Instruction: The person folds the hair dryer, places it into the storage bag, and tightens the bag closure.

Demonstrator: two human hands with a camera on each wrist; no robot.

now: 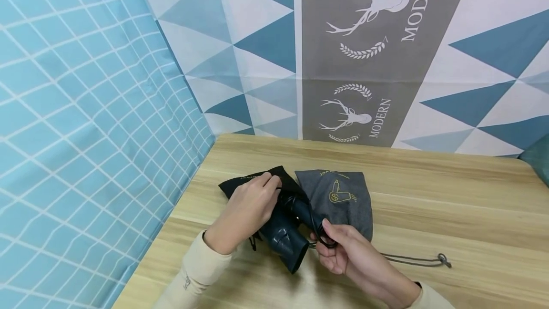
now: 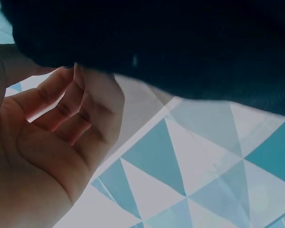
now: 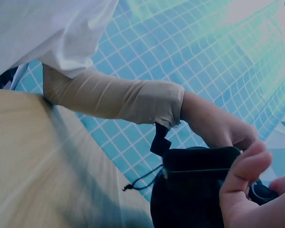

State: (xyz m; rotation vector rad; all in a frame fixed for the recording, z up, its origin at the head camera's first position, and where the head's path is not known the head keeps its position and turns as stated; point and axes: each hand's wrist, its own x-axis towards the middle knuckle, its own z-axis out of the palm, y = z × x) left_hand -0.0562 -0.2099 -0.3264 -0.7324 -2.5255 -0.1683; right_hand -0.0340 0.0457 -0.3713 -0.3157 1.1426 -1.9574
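A dark blue hair dryer (image 1: 283, 237) lies partly in the mouth of a black drawstring pouch (image 1: 285, 178), its nozzle pointing toward me. My left hand (image 1: 255, 199) pinches the pouch's edge above the dryer. In the left wrist view, that hand's fingers curl up against a dark mass (image 2: 147, 52) too dim to make out. With my right hand (image 1: 349, 252) I hold the dryer's looped black cord (image 1: 316, 230) beside the handle. The right wrist view has the nozzle (image 3: 199, 161) close up, next to my right thumb. The pouch's far part is behind my left hand.
A grey drawstring pouch (image 1: 358, 209) with a yellow hair-dryer design lies flat just right of the black one. Its grey string (image 1: 411, 259) trails right across the wooden table (image 1: 463, 213). Patterned walls stand behind and at the left.
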